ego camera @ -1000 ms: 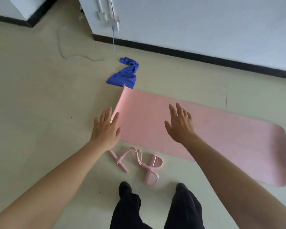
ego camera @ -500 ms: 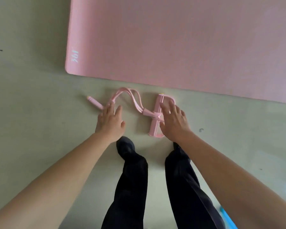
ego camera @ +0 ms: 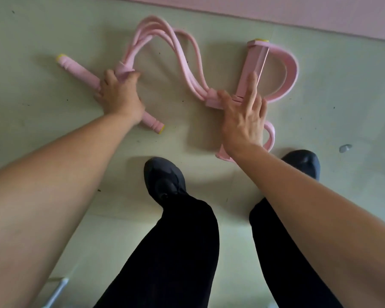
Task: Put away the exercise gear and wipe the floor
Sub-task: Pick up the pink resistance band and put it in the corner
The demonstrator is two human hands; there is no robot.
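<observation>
1. Working on the putting-away half of the task: gathering the pink pedal puller [ego camera: 193, 70] off the floor [ego camera: 31, 36]. The puller is just below the near edge of the mat [ego camera: 298, 12] and apart from it.
2. Gripping the handle bar [ego camera: 76, 68] with the left hand [ego camera: 118, 94], fingers curled round the bar's middle where the tubes [ego camera: 149, 26] join. The bar is slanting away from the mat, both yellow-tipped ends sticking out past the fist.
3. Laying the right hand [ego camera: 242, 121] over the foot frame [ego camera: 285, 70], fingers straight and spread along its crossbar, thumb by the tube junction. Touching at most and holding nothing; cannot tell how firmly it is pressing.
4. Leaving the tubes slack for now, looping between the two ends, with the top of the loop being the part of the puller closest to the mat.
5. Judging the next move:
   - curling the right hand's fingers round the crossbar for a real hold;
   - bringing handle bar and foot frame together so the tubes are folding rather than trailing;
   - lifting both ends at once, away from the mat.
6. Watching for the springy tubes flopping or snagging on a foot loop during the lift.
7. Judging the rest as not yet begun: the mat is lying flat along its visible edge, and dark specks are dotting the floor below it, waiting for wiping.
</observation>
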